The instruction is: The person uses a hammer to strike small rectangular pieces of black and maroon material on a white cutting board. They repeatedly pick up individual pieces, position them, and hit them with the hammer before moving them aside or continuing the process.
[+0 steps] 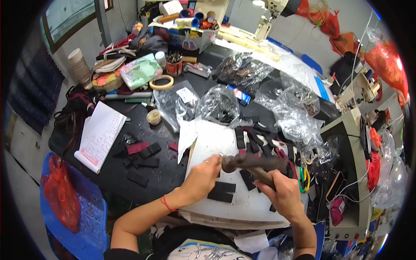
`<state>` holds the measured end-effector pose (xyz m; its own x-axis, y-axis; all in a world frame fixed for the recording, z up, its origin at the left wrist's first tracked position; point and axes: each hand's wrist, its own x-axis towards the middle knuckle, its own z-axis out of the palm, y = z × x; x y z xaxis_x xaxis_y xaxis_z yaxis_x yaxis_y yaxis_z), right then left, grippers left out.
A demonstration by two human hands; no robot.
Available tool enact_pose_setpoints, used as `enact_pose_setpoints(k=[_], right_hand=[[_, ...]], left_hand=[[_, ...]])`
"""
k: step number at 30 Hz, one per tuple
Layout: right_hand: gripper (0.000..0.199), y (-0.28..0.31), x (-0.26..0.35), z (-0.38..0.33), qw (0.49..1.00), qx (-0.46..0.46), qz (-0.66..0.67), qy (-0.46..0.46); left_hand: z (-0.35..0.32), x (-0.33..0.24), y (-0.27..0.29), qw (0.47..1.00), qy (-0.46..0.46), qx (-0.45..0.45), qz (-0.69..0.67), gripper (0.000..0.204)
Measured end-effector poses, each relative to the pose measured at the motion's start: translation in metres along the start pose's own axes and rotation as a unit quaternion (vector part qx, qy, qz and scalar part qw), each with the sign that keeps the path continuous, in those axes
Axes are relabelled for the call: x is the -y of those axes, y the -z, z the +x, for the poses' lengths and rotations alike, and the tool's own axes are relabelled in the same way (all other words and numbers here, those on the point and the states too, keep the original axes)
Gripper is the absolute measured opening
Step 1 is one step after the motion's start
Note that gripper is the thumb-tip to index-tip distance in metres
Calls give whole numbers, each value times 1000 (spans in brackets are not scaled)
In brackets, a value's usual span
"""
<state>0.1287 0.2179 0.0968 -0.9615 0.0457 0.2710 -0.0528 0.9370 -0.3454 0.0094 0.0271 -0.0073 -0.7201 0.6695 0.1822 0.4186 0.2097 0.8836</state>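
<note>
My right hand (285, 195) is wrapped round the handle of a hammer (262, 177). Its dark head, smeared by motion, reaches across above the white board (216, 143). Close to the left end of that head, my left hand (203, 180) has its fingers pinched together; what they hold is hidden behind the hammer and knuckles. A red cord circles the left wrist. Black strips (222, 192) lie flat on the board just below the hands. Another black piece (248, 179) rests under the hammer handle.
More black and maroon pieces (141, 151) lie on the dark table left of the board. An open notebook (102, 134), a small jar (154, 117) and clear plastic bags (219, 104) surround the work area. Yellow-and-green-handled scissors (304, 180) are by my right hand. A blue chair (93, 208) stands at left.
</note>
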Motion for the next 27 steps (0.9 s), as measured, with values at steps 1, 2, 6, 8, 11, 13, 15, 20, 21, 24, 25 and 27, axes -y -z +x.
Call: enact_pose_setpoints(k=[1,2,6,8,11,13,15,20,21,24,25,27], right_hand=[[30,0,-2,-1,1000,-8,4,6],[28,1,-3,-2,1000,-15,8,13],[26,-4,-8,-18,993,11,67,-96],[25,-8,-13,-23,994,3,47,-94],[24,-10,-16,-25,992,16,55,-114],[23,-6,-15,-21,991,-2,67,-117],[17,-2,-14,-18,988,-49,85,-119],[25,16,-2,-10,962,-108,235,-83],[27,13,1,2,992,-62,110,3],[29,11,8,13,999,29,-8,-10],[29,9,6,14,999,23,2,-22],[29,2,1,7,998,32,21,-43]], left_hand=[[5,2,2,996,40,-24,-82,13],[10,3,5,982,80,-48,-164,13],[10,8,16,967,101,20,-233,15],[9,8,18,973,92,34,-211,14],[7,6,19,985,39,34,-162,12],[6,4,18,993,-20,24,-117,13],[4,-1,18,995,-52,37,-73,12],[-3,-13,9,993,-107,12,47,10],[-2,-16,7,990,-123,36,62,13],[-1,-3,5,995,-90,-24,42,17],[6,-5,9,999,38,-4,5,16],[11,0,17,969,112,-39,-215,17]])
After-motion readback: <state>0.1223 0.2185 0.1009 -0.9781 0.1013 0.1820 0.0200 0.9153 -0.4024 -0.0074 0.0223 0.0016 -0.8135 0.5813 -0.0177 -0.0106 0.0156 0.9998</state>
